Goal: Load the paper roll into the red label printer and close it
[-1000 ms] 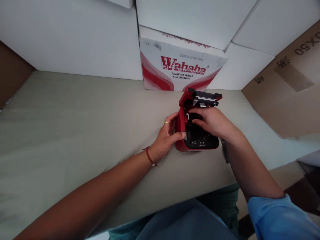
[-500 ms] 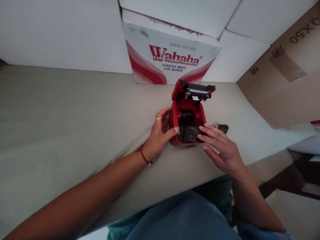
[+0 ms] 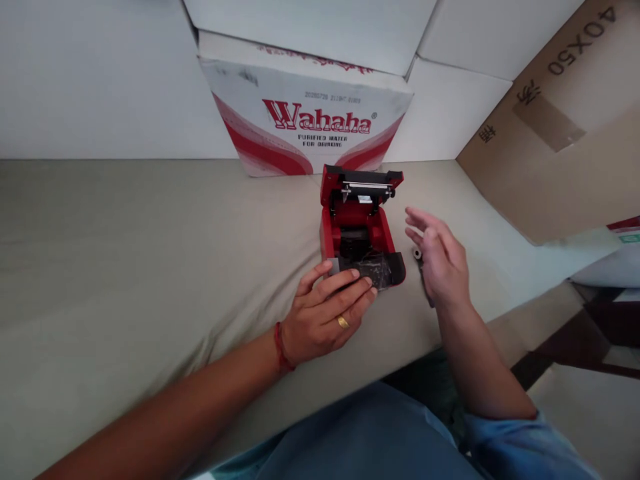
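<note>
While the lid [image 3: 364,175] stands raised at its rear, the red device [image 3: 327,233] rests on the desk [image 3: 150,267], between the back and front edges, with its interior exposed. A roller [image 3: 367,186] runs across the underside of the lid. Crinkled clear film [image 3: 376,269] lies over the dark front section.

The left hand [image 3: 325,313] lies palm down across the front left corner of the device, its fingers extended side by side and their tips on the front section. The right hand [image 3: 445,260] is raised to the right of the device, clear of it, half spread with the fingers loosely bent. Next to this hand, a dark item [image 3: 429,287] with a round, pale end lies on the desk, partly hidden.

The Wahaha carton [image 3: 313,120] stands at the back edge of the desk, just behind the device. A brown carton [image 3: 550,133] occupies the back right corner.
</note>
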Available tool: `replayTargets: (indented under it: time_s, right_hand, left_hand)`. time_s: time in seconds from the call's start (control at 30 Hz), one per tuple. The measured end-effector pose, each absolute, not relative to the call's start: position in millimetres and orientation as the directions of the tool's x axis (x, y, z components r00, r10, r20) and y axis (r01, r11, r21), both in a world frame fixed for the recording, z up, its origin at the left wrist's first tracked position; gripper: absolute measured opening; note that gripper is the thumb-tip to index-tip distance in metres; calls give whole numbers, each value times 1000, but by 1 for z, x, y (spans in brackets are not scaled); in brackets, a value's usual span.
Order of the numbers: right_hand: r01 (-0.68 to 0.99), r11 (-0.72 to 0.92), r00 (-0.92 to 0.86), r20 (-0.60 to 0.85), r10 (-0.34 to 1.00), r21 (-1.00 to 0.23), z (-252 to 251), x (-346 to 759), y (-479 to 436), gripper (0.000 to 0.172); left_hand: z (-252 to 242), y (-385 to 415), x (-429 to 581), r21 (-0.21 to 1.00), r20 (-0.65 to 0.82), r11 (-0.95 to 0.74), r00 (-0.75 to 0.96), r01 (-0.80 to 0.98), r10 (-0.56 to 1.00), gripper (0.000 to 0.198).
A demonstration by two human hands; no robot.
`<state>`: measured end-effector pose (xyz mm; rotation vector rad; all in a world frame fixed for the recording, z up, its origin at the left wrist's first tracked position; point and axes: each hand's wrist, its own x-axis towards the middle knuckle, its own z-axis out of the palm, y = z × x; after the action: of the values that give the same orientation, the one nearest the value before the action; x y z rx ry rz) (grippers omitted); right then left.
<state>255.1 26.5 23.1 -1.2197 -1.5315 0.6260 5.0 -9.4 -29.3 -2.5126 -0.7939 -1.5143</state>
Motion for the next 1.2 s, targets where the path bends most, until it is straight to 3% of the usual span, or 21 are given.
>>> replayTargets:
  time_s: [0.07, 0.2, 0.27, 0.4, 0.53, 0.73, 0.83, 0.93, 1.03, 1.2]
  right_hand:
    - [271, 272, 136, 317, 939, -923, 21, 252, 58, 56]
    - [186, 268, 25, 277, 961, -945, 30, 244, 102, 72]
    - [191, 310, -21, 312, 950, -931, 37, 242, 105, 73]
    - [308, 332, 56, 366, 929, -891, 44, 239, 82, 78]
    - [408, 395, -5, 431, 902, -823, 45, 240, 46, 65]
    - [650, 503, -241, 472, 848, -570, 41, 246, 11, 39]
    - [702, 519, -292, 467, 835, -488, 41, 246, 7, 34]
    - [708, 530, -303, 477, 825, -467, 43, 244, 8, 32]
    - [684, 538, -294, 489, 821, -492, 44, 243, 9, 32]
    - [656, 544, -279, 501, 819, -524, 39, 245, 8, 32]
  left_hand:
    - [-28, -9, 5, 150, 850, -850, 374, 505, 372, 36]
    - [-24, -8, 3, 124, 843, -840, 391, 528, 369, 27]
    - [-23, -8, 3, 123, 841, -841, 394, 527, 370, 26]
    - [-24, -7, 5, 137, 852, -847, 374, 514, 366, 25]
    - [-27, -7, 6, 148, 855, -850, 366, 505, 367, 30]
    - [-29, -8, 3, 168, 842, -866, 388, 471, 375, 41]
    - [-26, -4, -2, 221, 859, -887, 349, 405, 374, 52]
    - [-21, 7, -12, 400, 815, -834, 270, 380, 513, 61]
    - [-17, 19, -21, 569, 704, -743, 258, 353, 661, 57]
    - [-18, 29, -21, 529, 727, -760, 261, 377, 636, 46]
